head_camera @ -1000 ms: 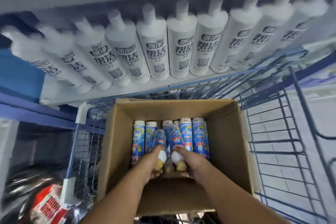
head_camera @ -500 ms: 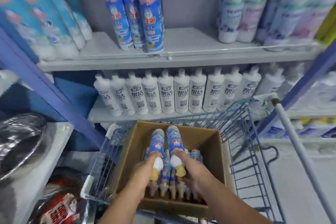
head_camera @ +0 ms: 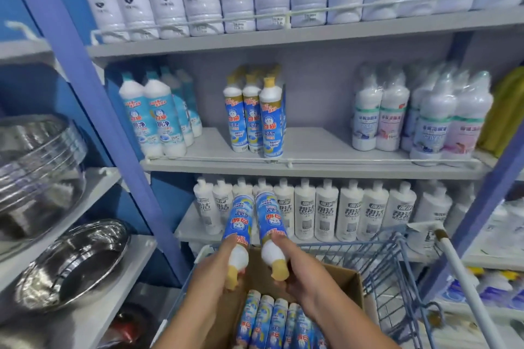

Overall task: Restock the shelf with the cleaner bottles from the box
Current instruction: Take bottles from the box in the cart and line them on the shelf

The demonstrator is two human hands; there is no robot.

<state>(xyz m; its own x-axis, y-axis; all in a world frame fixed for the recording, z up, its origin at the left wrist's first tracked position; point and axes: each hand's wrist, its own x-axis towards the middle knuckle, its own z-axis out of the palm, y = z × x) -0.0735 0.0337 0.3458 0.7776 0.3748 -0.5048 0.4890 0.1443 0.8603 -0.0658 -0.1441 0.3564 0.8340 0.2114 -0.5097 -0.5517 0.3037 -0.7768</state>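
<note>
Cleaner bottles go on the big shelf point(head_camera: 326, 144), and we see three matching ones point(head_camera: 255, 116) standing there already, with bare space beside them. Lower down sits the blue cart point(head_camera: 397, 269) with the brown box point(head_camera: 348, 286) inside it. More bottles point(head_camera: 272, 320) lie packed in the box. We hold two above the box, bottoms pointing at the shelves. Our left hand point(head_camera: 218, 272) wraps tight around the left bottle point(head_camera: 237, 224) near its yellow cap. Our right hand point(head_camera: 300, 266) wraps tight around the right bottle point(head_camera: 270, 221).
</note>
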